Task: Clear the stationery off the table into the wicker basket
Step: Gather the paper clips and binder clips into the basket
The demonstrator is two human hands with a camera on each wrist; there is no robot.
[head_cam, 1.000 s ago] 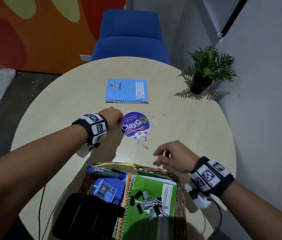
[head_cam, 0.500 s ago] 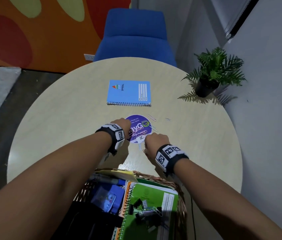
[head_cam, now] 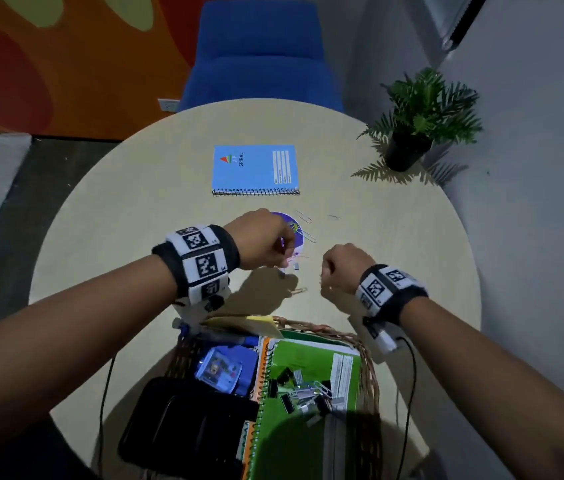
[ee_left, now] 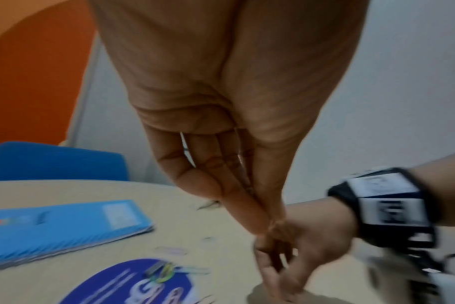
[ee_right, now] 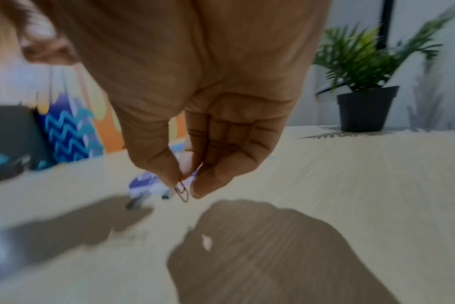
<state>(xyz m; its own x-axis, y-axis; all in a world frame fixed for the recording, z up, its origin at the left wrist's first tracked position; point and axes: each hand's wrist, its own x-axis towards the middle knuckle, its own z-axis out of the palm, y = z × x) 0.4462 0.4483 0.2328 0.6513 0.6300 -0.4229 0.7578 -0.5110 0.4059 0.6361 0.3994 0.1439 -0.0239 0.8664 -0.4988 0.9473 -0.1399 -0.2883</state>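
My left hand (head_cam: 275,249) hovers over the near edge of a purple round disc (head_cam: 297,227), fingers and thumb bunched together (ee_left: 262,228); thin wire paper clips show inside the curled fingers. To its right, my right hand (head_cam: 337,270) is raised above the table and pinches a paper clip (ee_right: 182,191) between thumb and forefinger. Loose paper clips (head_cam: 299,291) lie on and around the disc (ee_left: 166,271). A blue spiral notebook (head_cam: 254,168) lies beyond it. The wicker basket (head_cam: 369,362) stands at the table's near edge.
The basket holds a green notebook (head_cam: 311,358) with binder clips (head_cam: 291,393) on it, a black pouch (head_cam: 187,424), a blue case and a yellow paper. A potted plant (head_cam: 419,116) stands at the table's right rim. A blue chair (head_cam: 260,60) is behind the table.
My right hand came forward to the disc, then drew back right with a paper clip pinched. My left hand stayed at the disc and lifted slightly over it.
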